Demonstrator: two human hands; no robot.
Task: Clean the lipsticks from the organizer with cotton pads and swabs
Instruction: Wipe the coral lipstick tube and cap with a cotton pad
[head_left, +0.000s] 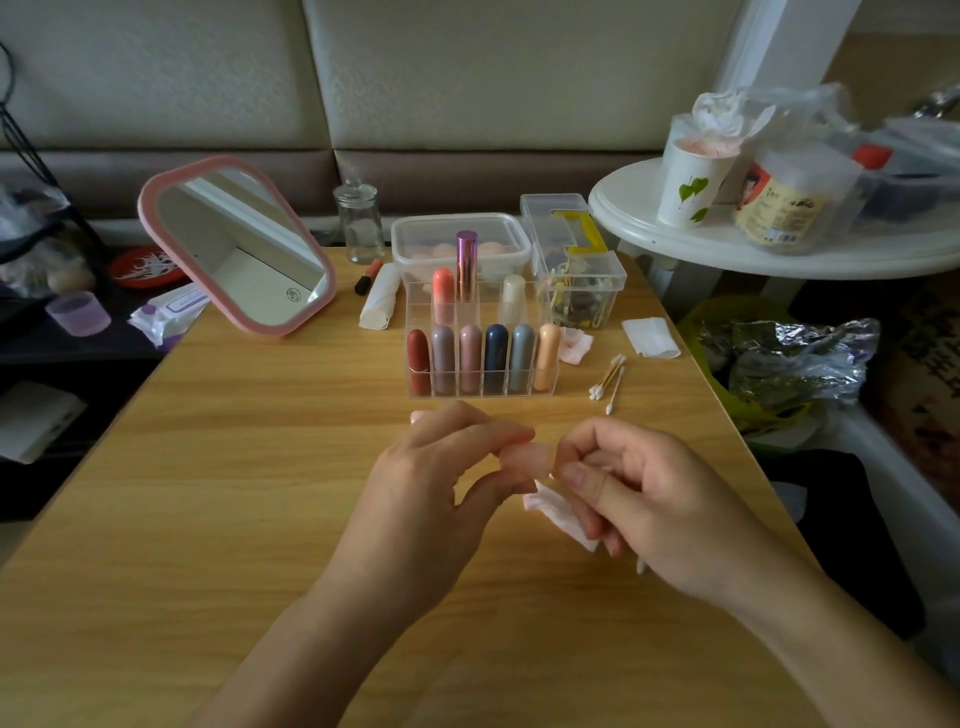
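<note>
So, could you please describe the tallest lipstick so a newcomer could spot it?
On the wooden table stands a clear organizer. In its back row, between a coral lipstick and a cream one, is the purple lipstick: the only shiny, flat-topped tube among rounded matte ones.

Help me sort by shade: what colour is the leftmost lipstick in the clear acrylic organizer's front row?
The leftmost capsule-shaped lipstick is dark brick red; head view.
</note>
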